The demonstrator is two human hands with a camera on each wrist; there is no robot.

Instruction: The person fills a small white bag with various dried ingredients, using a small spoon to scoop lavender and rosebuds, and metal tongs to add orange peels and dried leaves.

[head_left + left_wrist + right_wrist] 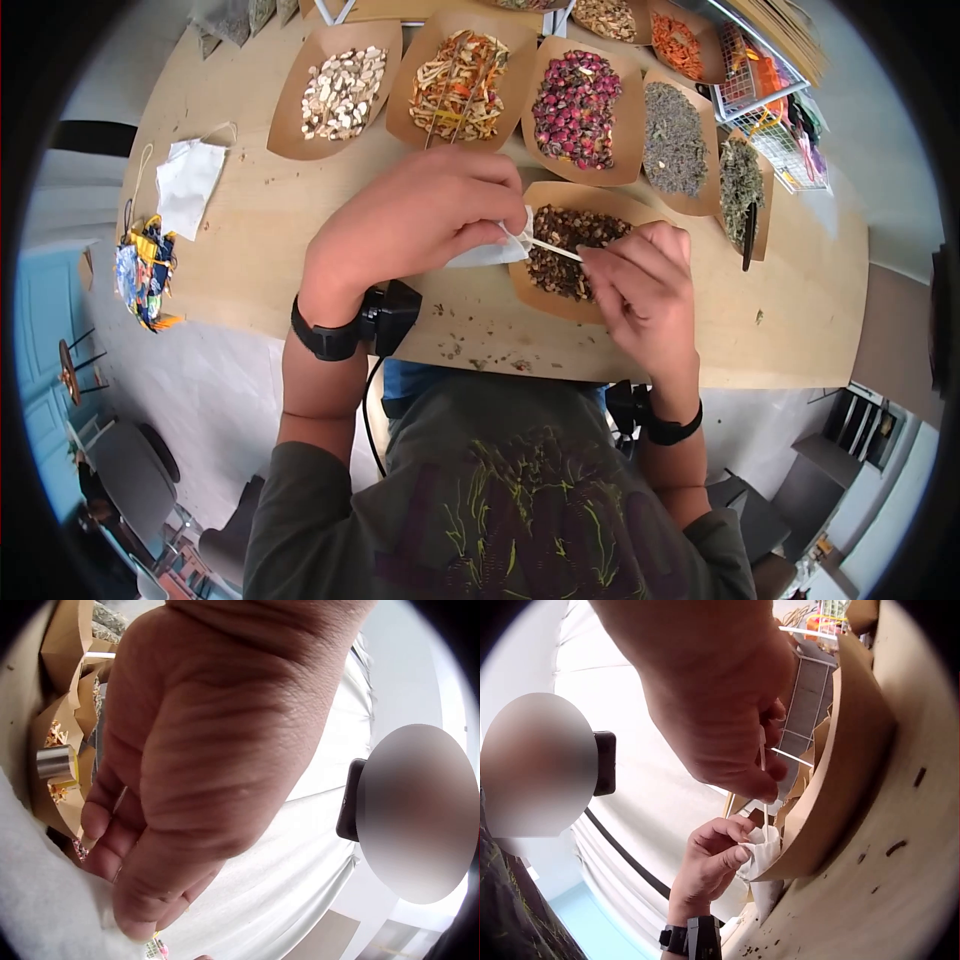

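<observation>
My left hand (420, 215) pinches the gathered top of a small white drawstring tea bag (485, 254) between thumb and fingers. From its mouth a pale drawstring (556, 250) runs taut to the right, where the fingertips of my right hand (645, 290) pinch it. Both hands work over the near paper tray (558, 194), which holds dark brown chopped bits (565, 270). In the right wrist view the bag (763, 855) hangs beside the tray's wall, its top bunched in the left fingers. Much of the bag is hidden behind the left hand in the head view.
Paper trays of white pieces (343, 95), dried slices with metal tongs (460, 85), rosebuds (575, 110) and grey-purple buds (675, 140) line the back. Another white bag (190, 185) and a colourful bundle (147, 270) lie left. Crumbs dot the table's front edge.
</observation>
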